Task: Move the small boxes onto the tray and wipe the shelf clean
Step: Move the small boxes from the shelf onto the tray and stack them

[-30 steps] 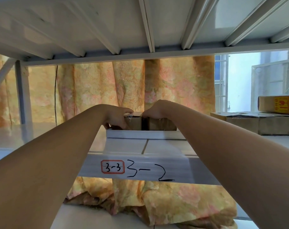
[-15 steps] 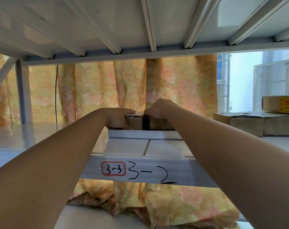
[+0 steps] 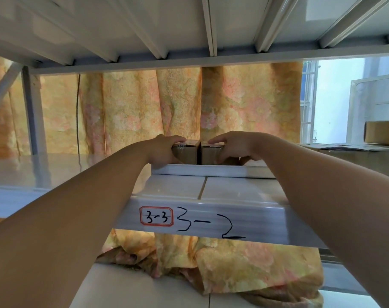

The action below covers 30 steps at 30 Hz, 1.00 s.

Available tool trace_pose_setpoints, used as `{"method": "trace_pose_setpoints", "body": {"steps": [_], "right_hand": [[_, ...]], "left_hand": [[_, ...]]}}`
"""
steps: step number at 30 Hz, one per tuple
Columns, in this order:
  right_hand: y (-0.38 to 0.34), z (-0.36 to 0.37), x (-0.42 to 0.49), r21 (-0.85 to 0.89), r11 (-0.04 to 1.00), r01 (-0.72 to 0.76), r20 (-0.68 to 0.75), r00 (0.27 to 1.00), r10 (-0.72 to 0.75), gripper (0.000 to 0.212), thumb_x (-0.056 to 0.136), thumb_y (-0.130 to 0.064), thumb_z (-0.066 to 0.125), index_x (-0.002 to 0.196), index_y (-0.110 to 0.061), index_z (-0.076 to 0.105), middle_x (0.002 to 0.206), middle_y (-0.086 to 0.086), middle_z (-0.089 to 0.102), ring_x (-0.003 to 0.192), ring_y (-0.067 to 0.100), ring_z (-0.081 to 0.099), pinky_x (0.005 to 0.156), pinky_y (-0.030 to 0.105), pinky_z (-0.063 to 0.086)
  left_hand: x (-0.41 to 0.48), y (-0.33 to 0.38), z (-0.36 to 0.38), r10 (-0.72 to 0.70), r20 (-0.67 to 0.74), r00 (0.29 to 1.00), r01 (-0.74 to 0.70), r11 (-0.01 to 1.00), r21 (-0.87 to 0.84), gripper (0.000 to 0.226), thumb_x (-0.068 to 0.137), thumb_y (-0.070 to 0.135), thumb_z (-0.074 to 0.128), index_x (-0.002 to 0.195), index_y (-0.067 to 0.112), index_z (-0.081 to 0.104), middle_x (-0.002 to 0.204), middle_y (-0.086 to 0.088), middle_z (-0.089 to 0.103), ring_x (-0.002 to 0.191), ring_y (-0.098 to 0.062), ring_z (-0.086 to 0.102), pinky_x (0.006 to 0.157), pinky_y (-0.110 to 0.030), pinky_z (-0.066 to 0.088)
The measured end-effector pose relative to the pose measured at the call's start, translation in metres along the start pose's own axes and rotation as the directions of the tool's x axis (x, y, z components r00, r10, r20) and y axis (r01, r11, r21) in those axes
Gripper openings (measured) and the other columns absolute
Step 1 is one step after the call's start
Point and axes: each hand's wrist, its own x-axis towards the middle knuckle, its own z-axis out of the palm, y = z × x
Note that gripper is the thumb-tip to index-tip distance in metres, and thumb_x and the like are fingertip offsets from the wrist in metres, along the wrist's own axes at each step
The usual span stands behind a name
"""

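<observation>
Small boxes, a left box (image 3: 186, 152) and a right box (image 3: 211, 153), sit side by side in the white tray (image 3: 211, 170) on the shelf (image 3: 178, 187). The tray's rim hides their bottoms. The left hand (image 3: 164, 150) grips the left box and the right hand (image 3: 233, 145) grips the right box. A flowery curtain (image 3: 144, 107) hangs behind. Bigger cardboard boxes (image 3: 355, 154) lie well apart on the right.

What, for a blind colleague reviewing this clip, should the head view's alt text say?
The left hand grips the left small box and the right hand the right small box, side by side behind the rim of a white tray on a white shelf labelled 3-3. A floral curtain hangs behind.
</observation>
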Motion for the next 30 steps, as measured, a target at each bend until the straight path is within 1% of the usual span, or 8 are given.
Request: {"method": "trace_pose_setpoints", "body": {"steps": [8,10,14,17,21,24,27,30], "right_hand": [[0.011,-0.004,0.005,0.102,0.994,0.040,0.042,0.998,-0.044,0.063,0.081,-0.025,0.072,0.137,-0.039,0.045,0.133,0.001,0.048,0.114,0.022,0.051,0.077,0.028,0.049],[0.013,-0.002,0.005,0.118,0.992,0.045,0.034,0.998,-0.049,0.062,0.082,-0.023,0.072,0.136,-0.038,0.045,0.139,0.001,0.045,0.117,0.022,0.049,0.080,0.029,0.048],[0.013,0.002,0.002,0.108,0.992,0.070,-0.004,0.998,-0.070,0.063,0.084,-0.014,0.068,0.138,-0.038,0.044,0.144,0.000,0.039,0.106,0.017,0.047,0.069,0.023,0.046],[0.011,0.004,0.000,0.099,0.992,0.081,-0.014,0.997,-0.080,0.066,0.084,-0.007,0.064,0.139,-0.037,0.043,0.146,0.000,0.037,0.112,0.018,0.049,0.073,0.023,0.048],[0.010,0.005,-0.001,0.018,0.995,0.099,-0.039,0.994,-0.098,0.067,0.084,-0.009,0.062,0.140,-0.039,0.040,0.146,-0.001,0.037,0.109,0.018,0.050,0.076,0.025,0.049],[0.007,0.006,-0.001,-0.132,0.984,0.121,-0.038,0.991,-0.126,0.070,0.085,-0.012,0.057,0.144,-0.038,0.032,0.145,0.001,0.038,0.096,0.018,0.054,0.070,0.025,0.047],[0.008,0.005,0.002,-0.249,0.961,0.122,-0.067,0.988,-0.142,0.080,0.083,-0.021,0.061,0.148,-0.038,0.018,0.151,0.010,0.030,0.126,0.029,0.043,0.101,0.039,0.041],[0.005,-0.002,-0.003,-0.117,0.974,0.193,-0.223,0.951,-0.215,0.076,0.082,-0.048,0.065,0.146,-0.034,0.027,0.153,0.008,0.030,0.136,0.028,0.035,0.106,0.034,0.031]], "left_hand": [[0.002,0.000,0.001,0.031,-0.013,0.999,-0.030,0.998,0.060,0.073,0.086,0.032,0.065,0.148,0.026,0.027,0.140,-0.017,0.042,0.124,-0.032,0.043,0.105,-0.036,0.035],[0.001,0.001,0.001,0.023,-0.008,1.000,-0.022,0.997,0.070,0.073,0.086,0.033,0.065,0.148,0.028,0.026,0.141,-0.017,0.041,0.124,-0.033,0.043,0.106,-0.038,0.036],[-0.001,0.006,0.000,0.020,-0.006,1.000,-0.019,0.994,0.104,0.072,0.088,0.031,0.063,0.149,0.025,0.024,0.144,-0.014,0.042,0.126,-0.032,0.044,0.102,-0.034,0.035],[-0.003,0.008,0.000,0.022,-0.031,0.999,-0.019,0.994,0.110,0.075,0.087,0.030,0.065,0.149,0.023,0.024,0.146,-0.013,0.041,0.127,-0.031,0.044,0.100,-0.032,0.035],[-0.003,0.008,0.003,-0.013,-0.049,0.999,0.017,0.997,0.078,0.084,0.083,0.030,0.070,0.150,0.021,0.020,0.148,-0.017,0.036,0.128,-0.035,0.042,0.101,-0.036,0.037],[-0.004,0.008,0.001,-0.031,-0.062,0.998,0.034,0.998,0.059,0.093,0.076,0.043,0.073,0.150,0.027,0.018,0.153,-0.016,0.023,0.135,-0.036,0.033,0.110,-0.044,0.033],[-0.011,0.015,-0.003,-0.003,-0.057,0.998,-0.001,0.998,-0.063,0.084,0.079,0.051,0.066,0.148,0.030,0.023,0.155,-0.010,0.022,0.139,-0.031,0.029,0.111,-0.039,0.030],[-0.014,0.028,-0.007,0.061,-0.198,0.978,-0.074,0.996,-0.056,0.067,0.085,0.051,0.057,0.143,0.026,0.034,0.149,-0.010,0.038,0.133,-0.026,0.040,0.099,-0.032,0.034]]}}
